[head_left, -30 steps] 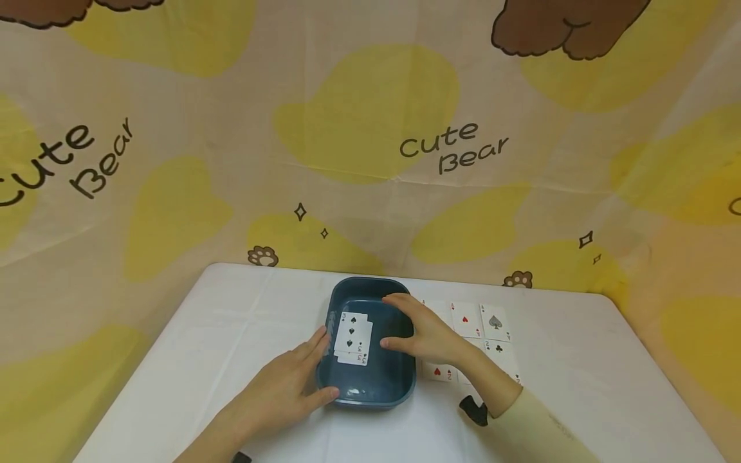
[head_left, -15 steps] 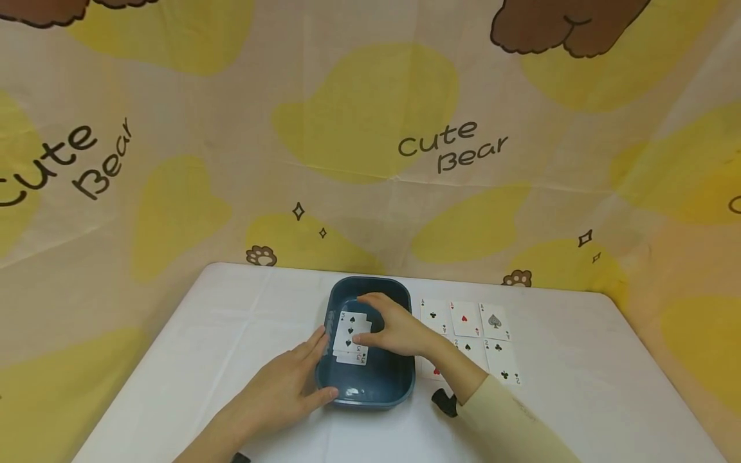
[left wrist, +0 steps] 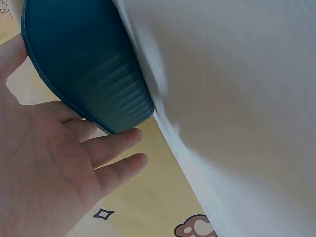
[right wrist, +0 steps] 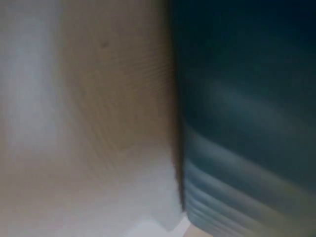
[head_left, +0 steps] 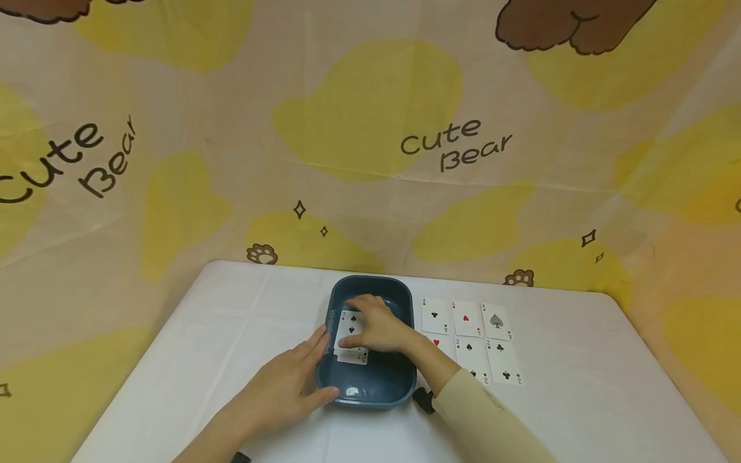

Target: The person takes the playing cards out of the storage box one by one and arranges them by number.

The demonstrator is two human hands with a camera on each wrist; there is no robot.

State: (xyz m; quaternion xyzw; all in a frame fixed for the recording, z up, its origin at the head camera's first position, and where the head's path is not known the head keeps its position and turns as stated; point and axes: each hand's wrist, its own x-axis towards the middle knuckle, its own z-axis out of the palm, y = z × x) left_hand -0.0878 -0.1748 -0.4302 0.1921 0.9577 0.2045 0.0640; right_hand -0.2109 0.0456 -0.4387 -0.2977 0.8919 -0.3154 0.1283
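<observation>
A dark blue rectangular tub [head_left: 366, 399] stands on the white table, with a few overlapping playing cards [head_left: 352, 358] face up on its floor, a three of spades on top. My right hand [head_left: 379, 326] reaches over the tub's right rim, its thumb and fingers spread apart above those cards. Whether the fingertips touch a card cannot be told. My left hand [head_left: 286, 382] rests against the tub's left side with fingers extended; the left wrist view has its fingers [left wrist: 116, 148] along the rim. In the right wrist view the tub's ribbed wall [right wrist: 237, 163] is blurred and no hand shows.
Right of the tub lie two rows of face-up cards: the ace of clubs [head_left: 435, 315], ace of hearts [head_left: 466, 319] and ace of spades [head_left: 496, 321], with twos below them. My right forearm partly covers the lower row. A printed cloth [head_left: 370, 128] hangs behind the table.
My right hand has moved left, from the tub's right side to above the cards, uncovering more of the rows on the right. The left hand and the tub stay in place.
</observation>
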